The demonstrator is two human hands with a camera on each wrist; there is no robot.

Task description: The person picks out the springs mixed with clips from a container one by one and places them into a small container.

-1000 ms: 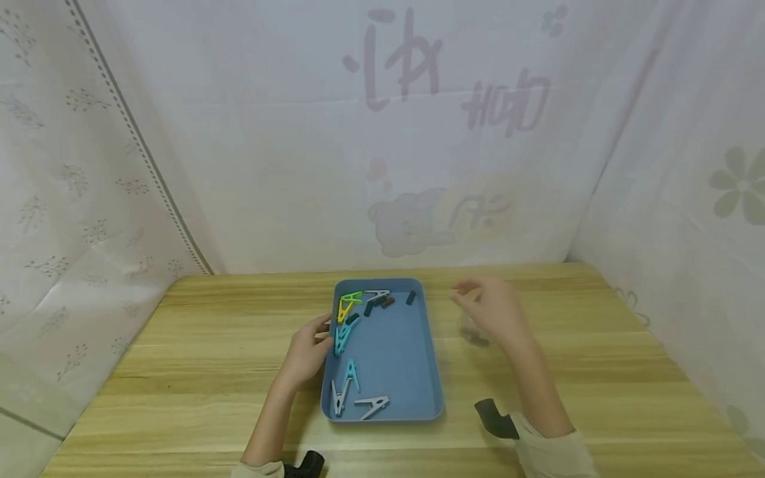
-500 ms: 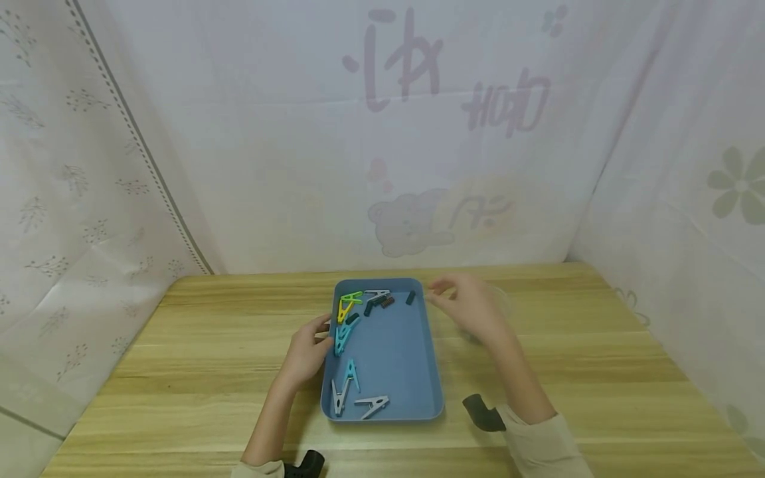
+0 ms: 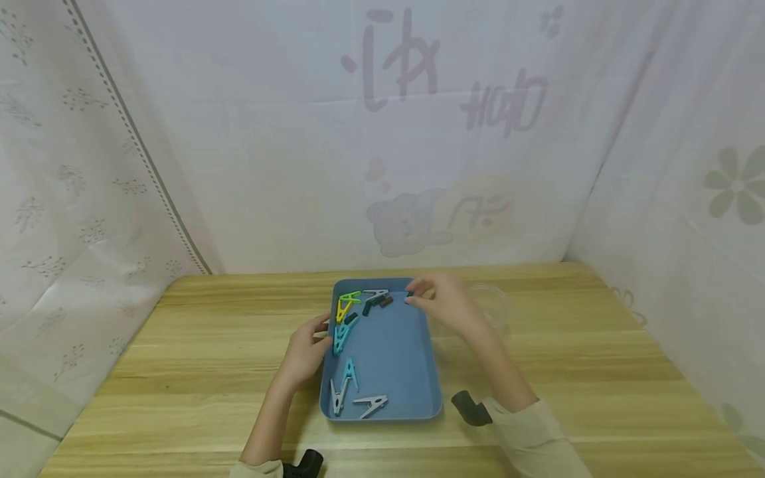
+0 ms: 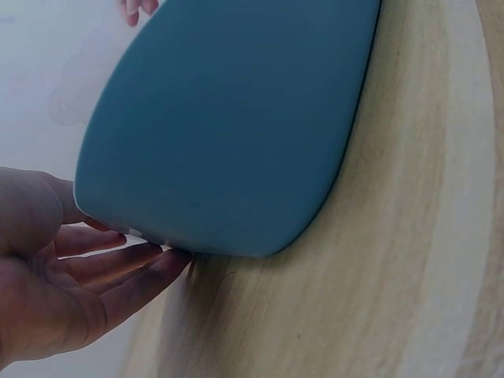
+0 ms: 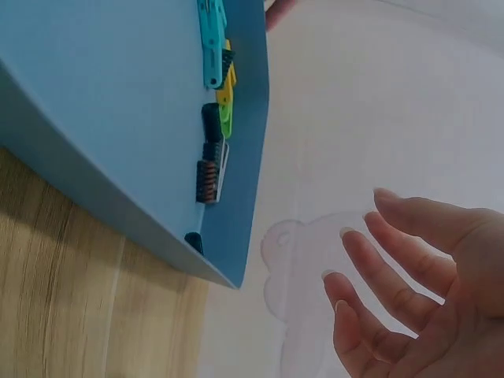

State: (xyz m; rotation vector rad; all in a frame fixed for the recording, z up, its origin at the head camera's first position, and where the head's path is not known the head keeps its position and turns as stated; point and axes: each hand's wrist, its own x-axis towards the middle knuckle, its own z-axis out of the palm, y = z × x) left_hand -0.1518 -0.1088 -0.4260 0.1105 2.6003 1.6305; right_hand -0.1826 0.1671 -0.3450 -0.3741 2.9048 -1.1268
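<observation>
A blue tray point(image 3: 394, 365) holds several plastic clothes pegs, among them a turquoise peg point(image 3: 342, 337), a yellow peg point(image 3: 343, 311) and a grey peg point(image 3: 372, 405). Small dark ridged pieces point(image 5: 211, 122) and a brown ridged piece point(image 5: 206, 182) lie near its far end. My left hand point(image 3: 307, 352) rests against the tray's left side; its fingers point(image 4: 126, 287) touch the outer wall. My right hand point(image 3: 445, 305) reaches over the far right corner, its fingertips at a dark piece point(image 3: 409, 296). In the right wrist view, thumb and fingers stand apart with nothing between them.
A clear round container point(image 3: 493, 309), faint to see, stands right of the tray, behind my right forearm. The wooden table point(image 3: 179, 372) ends at a patterned cloth backdrop point(image 3: 287, 199), with cloth at both sides too.
My right hand has moved left from beside the clear container to above the tray's far right corner. My left hand stays at the tray's left side.
</observation>
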